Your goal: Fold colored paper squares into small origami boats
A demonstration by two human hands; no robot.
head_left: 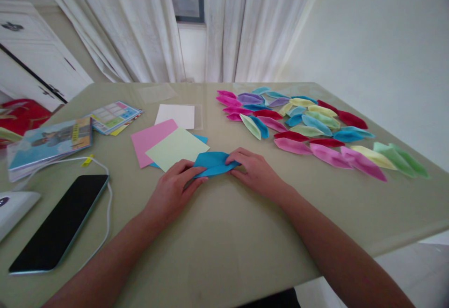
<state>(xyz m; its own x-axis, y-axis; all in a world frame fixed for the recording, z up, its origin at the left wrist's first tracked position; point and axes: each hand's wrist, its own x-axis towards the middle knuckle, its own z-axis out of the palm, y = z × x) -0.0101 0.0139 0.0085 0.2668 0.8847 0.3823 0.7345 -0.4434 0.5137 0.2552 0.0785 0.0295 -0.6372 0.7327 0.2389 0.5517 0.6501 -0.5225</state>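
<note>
A piece of folded blue paper [214, 162] is held just above or on the table in front of me; which of the two I cannot tell. My left hand [177, 184] pinches its left end between thumb and fingers. At the other end, my right hand [253, 170] grips the paper the same way. Right behind the left hand lie loose square sheets: a pale green sheet [177, 148] on top, a pink sheet [149, 140] under it, and a blue one mostly covered. Many folded paper boats [294, 118] in several colours are spread over the right side.
A white square sheet [176, 116] lies behind the coloured ones. On the left are a phone [61, 224], a white cable [109, 205], a book [51, 144], printed cards [115, 115] and a white device [16, 210]. Curtains [231, 27] hang beyond the table [224, 242].
</note>
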